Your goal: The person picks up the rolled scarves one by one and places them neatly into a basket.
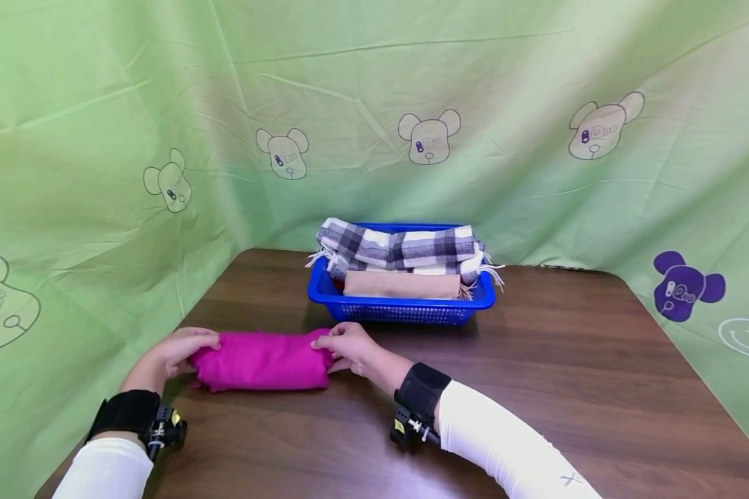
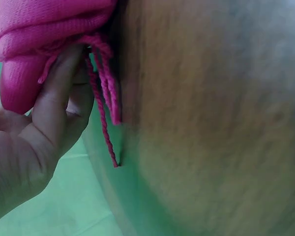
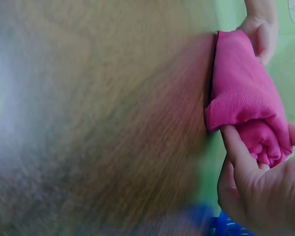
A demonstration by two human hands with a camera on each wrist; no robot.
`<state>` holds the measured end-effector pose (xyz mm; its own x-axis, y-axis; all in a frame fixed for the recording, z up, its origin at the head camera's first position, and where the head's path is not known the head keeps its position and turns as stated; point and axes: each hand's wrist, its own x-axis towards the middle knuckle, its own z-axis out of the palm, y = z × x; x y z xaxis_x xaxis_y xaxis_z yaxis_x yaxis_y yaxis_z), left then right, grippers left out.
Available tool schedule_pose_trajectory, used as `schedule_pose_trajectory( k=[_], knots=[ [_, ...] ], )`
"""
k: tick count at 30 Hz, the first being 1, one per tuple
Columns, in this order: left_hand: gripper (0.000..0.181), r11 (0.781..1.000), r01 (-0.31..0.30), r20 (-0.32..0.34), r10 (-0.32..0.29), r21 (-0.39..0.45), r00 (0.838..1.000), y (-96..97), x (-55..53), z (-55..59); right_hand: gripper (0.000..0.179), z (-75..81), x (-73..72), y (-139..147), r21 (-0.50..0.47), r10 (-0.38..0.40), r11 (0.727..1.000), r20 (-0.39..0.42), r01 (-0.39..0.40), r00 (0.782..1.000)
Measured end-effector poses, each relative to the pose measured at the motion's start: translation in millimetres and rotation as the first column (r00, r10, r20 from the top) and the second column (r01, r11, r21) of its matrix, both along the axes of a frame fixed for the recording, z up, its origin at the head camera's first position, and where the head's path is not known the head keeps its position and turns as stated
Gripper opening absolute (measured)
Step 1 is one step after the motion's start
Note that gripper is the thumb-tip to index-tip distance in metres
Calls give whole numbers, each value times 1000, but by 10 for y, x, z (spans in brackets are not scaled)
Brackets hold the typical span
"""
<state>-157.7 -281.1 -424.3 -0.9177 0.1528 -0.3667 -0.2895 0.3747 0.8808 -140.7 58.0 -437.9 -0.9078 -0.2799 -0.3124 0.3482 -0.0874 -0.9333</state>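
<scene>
A magenta scarf (image 1: 262, 362), rolled into a thick bundle, lies crosswise over the left part of the table. My left hand (image 1: 184, 348) grips its left end, thumb on top and fingers tucked underneath. Twisted fringe strands (image 2: 108, 93) hang beside those fingers in the left wrist view. At the opposite end my right hand (image 1: 351, 346) holds the roll the same way, thumb above and fingers below. The spiral of folded layers (image 3: 259, 142) shows at that end in the right wrist view.
Behind the roll, a blue plastic basket (image 1: 399, 313) stands at the table's back edge. Black-and-white checked scarves (image 1: 406, 247) and a beige rolled scarf (image 1: 402, 285) lie in it. A green printed curtain (image 1: 362, 83) surrounds the brown wooden table (image 1: 574, 360).
</scene>
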Motion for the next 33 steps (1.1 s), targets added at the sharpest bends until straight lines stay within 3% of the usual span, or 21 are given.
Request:
schedule_pose_trajectory(
  k=[9, 19, 26, 33],
  knots=[
    [14, 990, -84, 52, 79, 117, 996, 112, 86, -39, 26, 13, 75, 21, 12, -44, 999, -9, 44, 999],
    [19, 976, -94, 78, 80, 199, 994, 164, 132, -80, 24, 53, 123, 130, 8, -33, 999, 5, 33, 999],
    [11, 969, -78, 68, 64, 233, 996, 295, 158, -6, 23, 138, 186, 287, 12, -17, 1000, -1, 17, 1000],
    [23, 944, -81, 88, 55, 321, 995, 452, 190, 87, 20, 231, 192, 428, 15, 22, 1000, -18, -21, 1000]
  ],
)
